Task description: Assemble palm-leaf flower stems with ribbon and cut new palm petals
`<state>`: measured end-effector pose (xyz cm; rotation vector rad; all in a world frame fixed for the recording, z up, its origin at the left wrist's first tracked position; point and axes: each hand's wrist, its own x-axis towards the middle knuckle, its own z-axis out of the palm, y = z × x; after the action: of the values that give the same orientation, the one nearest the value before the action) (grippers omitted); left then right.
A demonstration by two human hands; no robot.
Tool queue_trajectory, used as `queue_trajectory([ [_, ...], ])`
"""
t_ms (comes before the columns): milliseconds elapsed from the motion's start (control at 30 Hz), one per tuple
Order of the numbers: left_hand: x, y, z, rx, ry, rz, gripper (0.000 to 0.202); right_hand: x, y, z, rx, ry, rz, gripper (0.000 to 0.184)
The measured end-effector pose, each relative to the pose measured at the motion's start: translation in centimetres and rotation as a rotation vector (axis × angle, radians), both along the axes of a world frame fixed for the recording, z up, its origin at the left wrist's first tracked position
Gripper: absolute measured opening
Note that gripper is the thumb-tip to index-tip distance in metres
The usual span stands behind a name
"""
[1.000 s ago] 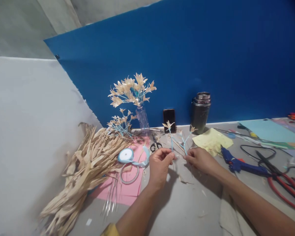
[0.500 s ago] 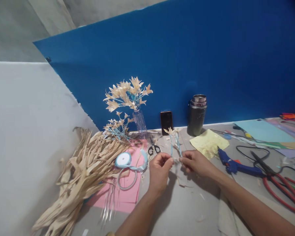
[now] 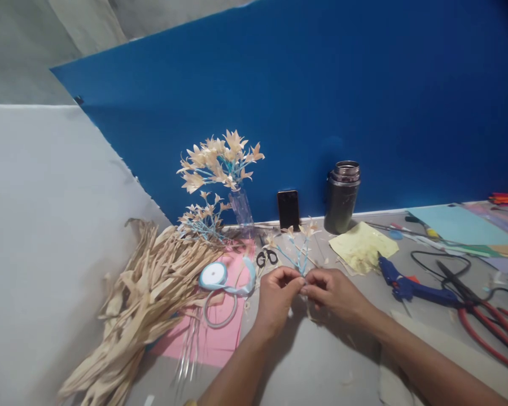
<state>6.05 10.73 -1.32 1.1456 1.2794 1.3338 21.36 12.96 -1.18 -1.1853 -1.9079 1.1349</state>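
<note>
My left hand [image 3: 279, 293] and my right hand [image 3: 332, 290] meet above the middle of the table, fingertips pinched together. Between them they hold a small sprig of husk flowers [image 3: 301, 256] by the base of its blue-wrapped stems. Its pale cream blooms fan out above my fingers; the stem ends are hidden by the fingertips. Small black-handled scissors [image 3: 266, 258] lie just beyond my left hand. To its left are a roll of light blue ribbon [image 3: 214, 275] and a grey ring [image 3: 211, 321] on pink paper [image 3: 220, 344].
Dried corn husks [image 3: 148, 304] heap at the left, near a clear vase [image 3: 241, 211] of flowers. A phone [image 3: 288, 210] and a dark flask [image 3: 342, 197] stand at the back. Right lie yellow paper [image 3: 347, 245], a blue glue gun [image 3: 419, 290] and large red-handled scissors [image 3: 486, 330].
My hands have come together from slightly apart. The flower stems that each hand held separately now join at the base, with their blooms spread.
</note>
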Motion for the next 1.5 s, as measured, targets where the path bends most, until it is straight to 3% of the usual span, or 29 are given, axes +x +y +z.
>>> queue_trajectory([
  [433,-0.4,0.3,-0.3,-0.068,-0.033,-0.032,0.008,0.4,0.3,-0.5,0.242,-0.313,0.002,0.020],
  [733,-0.5,0.5,-0.4,-0.066,-0.066,-0.025,0.004,0.1,0.0,-0.8,0.273,-0.333,-0.017,0.020],
  [833,-0.6,0.5,-0.3,-0.050,-0.062,-0.003,0.006,0.0,-0.1,-0.5,0.211,-0.230,0.005,0.019],
  [933,-0.6,0.3,0.0,-0.031,-0.049,0.032,0.007,0.0,0.1,-0.3,0.028,0.029,-0.036,0.016],
  [1167,0.3,-0.2,-0.1,-0.063,-0.034,0.015,0.006,-0.5,0.7,-1.5,-0.264,0.461,-0.154,0.031],
  [1400,0.7,-0.1,-0.9,-0.115,-0.083,0.026,0.010,-1.0,0.2,-1.1,-0.238,0.490,-0.224,0.034],
  [1500,0.8,-0.2,-1.0,-0.110,-0.104,0.043,0.009,-1.0,0.3,-1.3,-0.297,0.531,-0.223,0.036],
])
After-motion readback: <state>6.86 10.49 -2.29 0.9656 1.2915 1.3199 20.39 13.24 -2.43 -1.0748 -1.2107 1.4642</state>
